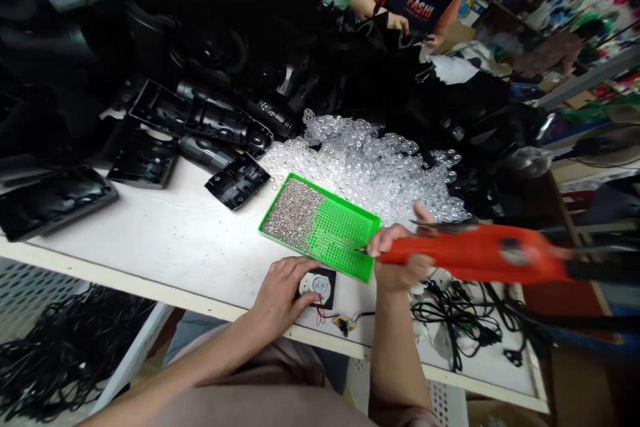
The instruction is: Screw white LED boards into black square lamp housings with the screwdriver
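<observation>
One left hand [280,293], one right hand [400,257]. One green tray [345,233], one orange tool [475,253], one white disc [317,285]. One fan [607,147] at far right. Roughly four black panels [143,160] at left, hard to tell in the dark heap. One co-worker [415,3] far off.

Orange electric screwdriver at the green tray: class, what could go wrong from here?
The tip of the orange electric screwdriver in the right hand sits over the green tray of small screws; a slip could scatter them. The left hand rests on a round part whose thin red wires lie near the white table edge and might snag.
</observation>
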Action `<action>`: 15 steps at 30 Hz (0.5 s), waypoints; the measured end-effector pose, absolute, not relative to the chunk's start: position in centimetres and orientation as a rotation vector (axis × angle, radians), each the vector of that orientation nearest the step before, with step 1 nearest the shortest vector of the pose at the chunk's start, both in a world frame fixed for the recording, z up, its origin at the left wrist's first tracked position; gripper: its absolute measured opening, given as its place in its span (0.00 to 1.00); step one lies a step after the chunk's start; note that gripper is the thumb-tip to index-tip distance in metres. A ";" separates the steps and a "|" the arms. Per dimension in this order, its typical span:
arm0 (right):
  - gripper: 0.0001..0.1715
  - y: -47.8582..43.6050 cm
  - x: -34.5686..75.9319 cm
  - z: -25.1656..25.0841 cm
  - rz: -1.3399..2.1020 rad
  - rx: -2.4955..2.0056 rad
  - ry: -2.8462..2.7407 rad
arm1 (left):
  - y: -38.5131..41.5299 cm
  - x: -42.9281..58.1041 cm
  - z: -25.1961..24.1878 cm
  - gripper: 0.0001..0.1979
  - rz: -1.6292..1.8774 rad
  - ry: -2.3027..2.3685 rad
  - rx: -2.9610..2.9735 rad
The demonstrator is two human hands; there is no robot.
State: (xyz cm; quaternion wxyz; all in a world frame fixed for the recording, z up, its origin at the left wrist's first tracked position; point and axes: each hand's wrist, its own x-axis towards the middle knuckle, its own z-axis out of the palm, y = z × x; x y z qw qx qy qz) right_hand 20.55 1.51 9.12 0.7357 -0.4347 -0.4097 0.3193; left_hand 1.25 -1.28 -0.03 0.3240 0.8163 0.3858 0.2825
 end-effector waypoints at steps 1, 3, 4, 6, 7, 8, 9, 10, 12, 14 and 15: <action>0.36 1.1 19.9 10.3 0.710 -0.932 -0.887 | -1.3 1.3 -0.1 0.25 0.743 1.030 2.106; 0.37 0.1 18.2 11.9 0.769 -0.898 -0.875 | -1.5 1.3 -0.3 0.30 0.747 1.065 2.056; 0.38 -0.3 17.3 12.3 0.807 -0.890 -0.878 | -1.6 1.3 -0.4 0.31 0.752 1.073 2.045; 0.39 -1.1 15.5 12.0 0.865 -0.887 -0.889 | -1.7 1.3 -0.5 0.31 0.761 1.066 2.043; 0.39 -1.4 14.7 11.6 0.888 -0.886 -0.893 | -1.7 1.3 -0.5 0.32 0.770 1.060 2.046; 0.38 -1.5 14.1 11.0 0.904 -0.882 -0.897 | -1.7 1.3 -0.5 0.32 0.779 1.053 2.049; 0.38 -1.6 13.7 10.4 0.913 -0.880 -0.900 | -1.7 1.4 -0.4 0.32 0.787 1.049 2.051; 0.37 -1.6 13.4 9.8 0.918 -0.884 -0.901 | -1.7 1.4 -0.4 0.32 0.791 1.046 2.050; 0.37 -1.5 13.0 9.1 0.928 -0.904 -0.906 | -1.7 1.5 -0.3 0.31 0.794 1.051 2.042; 0.38 -1.4 12.8 8.8 0.941 -0.930 -0.901 | -1.7 1.5 -0.2 0.31 0.787 1.062 2.032; 0.39 -1.5 12.7 8.8 0.949 -0.941 -0.894 | -1.7 1.6 -0.2 0.31 0.784 1.066 2.029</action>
